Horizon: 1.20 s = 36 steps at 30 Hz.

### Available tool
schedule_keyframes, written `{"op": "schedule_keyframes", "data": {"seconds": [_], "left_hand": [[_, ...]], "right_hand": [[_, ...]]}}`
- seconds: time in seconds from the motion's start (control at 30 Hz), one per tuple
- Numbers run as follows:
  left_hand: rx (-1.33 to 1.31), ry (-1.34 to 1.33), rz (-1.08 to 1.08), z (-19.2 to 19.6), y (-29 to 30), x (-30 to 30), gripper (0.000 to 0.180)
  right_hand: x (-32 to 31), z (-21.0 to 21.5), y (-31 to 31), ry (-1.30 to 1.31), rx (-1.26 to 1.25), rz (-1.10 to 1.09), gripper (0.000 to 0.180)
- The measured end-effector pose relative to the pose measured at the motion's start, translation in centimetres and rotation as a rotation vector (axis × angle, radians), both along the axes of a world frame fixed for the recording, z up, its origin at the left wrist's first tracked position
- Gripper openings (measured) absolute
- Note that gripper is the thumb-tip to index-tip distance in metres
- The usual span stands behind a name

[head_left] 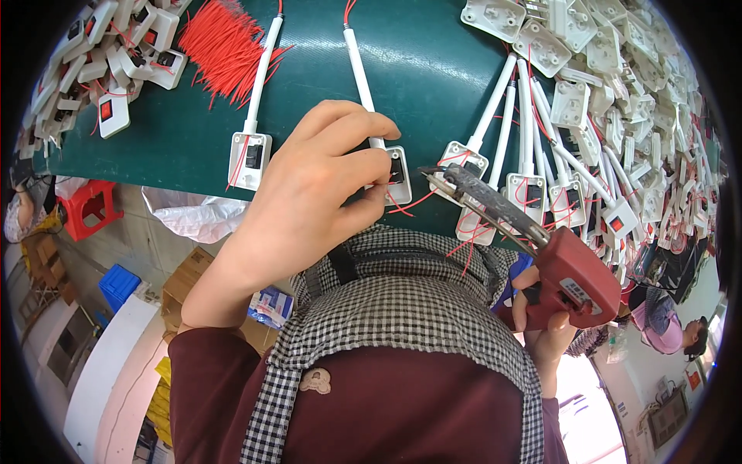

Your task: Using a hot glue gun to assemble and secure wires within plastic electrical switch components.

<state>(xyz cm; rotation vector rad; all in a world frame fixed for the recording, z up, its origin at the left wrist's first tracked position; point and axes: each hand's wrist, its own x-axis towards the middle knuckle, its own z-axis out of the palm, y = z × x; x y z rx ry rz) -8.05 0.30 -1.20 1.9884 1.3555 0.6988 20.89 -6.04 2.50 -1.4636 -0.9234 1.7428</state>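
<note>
My left hand (328,166) is closed around a white switch housing (399,182), near the table's front edge. Most of that housing hides behind the fingers; a black switch part and red wires show at its right side. A white sleeved cable (357,68) runs up from it. In my right hand (547,340) is a red soldering gun (580,271), its dark barrel pointing up and left. The thin tip lies to the right of the held housing, over a neighbouring one, and whether it touches is unclear. Left of my left hand lies another open switch housing (250,166).
Several wired white housings (525,193) line the table's right front. White plastic shells (610,54) pile up at the right; switch pieces (116,112) heap at the far left beside cut red wires (224,50). A red stool (90,209) stands on the floor; people are at right.
</note>
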Motion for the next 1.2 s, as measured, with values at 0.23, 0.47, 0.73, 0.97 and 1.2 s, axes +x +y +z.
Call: {"op": "schedule_keyframes", "data": {"seconds": [0.23, 0.47, 0.73, 0.97, 1.2], "left_hand": [[0.041, -0.028, -0.017, -0.2, -0.2, -0.1, 0.013], [0.072, -0.039, -0.004, -0.6, -0.7, 0.2, 0.013], [0.136, -0.035, 0.045, -1.1, -0.3, 0.9, 0.014], [0.233, -0.076, 0.147, -2.2, 1.1, 2.1, 0.013], [0.332, -0.002, 0.218, -1.3, 1.0, 2.6, 0.023]], "right_hand": [[-0.3, 0.0, -0.2, -0.091, 0.064, -0.039, 0.090], [-0.5, -0.5, -0.8, -0.133, 0.100, -0.091, 0.084], [-0.6, -0.1, -0.8, -0.106, 0.179, -0.127, 0.075], [1.3, -0.6, -0.9, 0.004, 0.319, -0.177, 0.070], [3.5, -1.2, -1.1, 0.181, 0.342, -0.147, 0.064]]}}
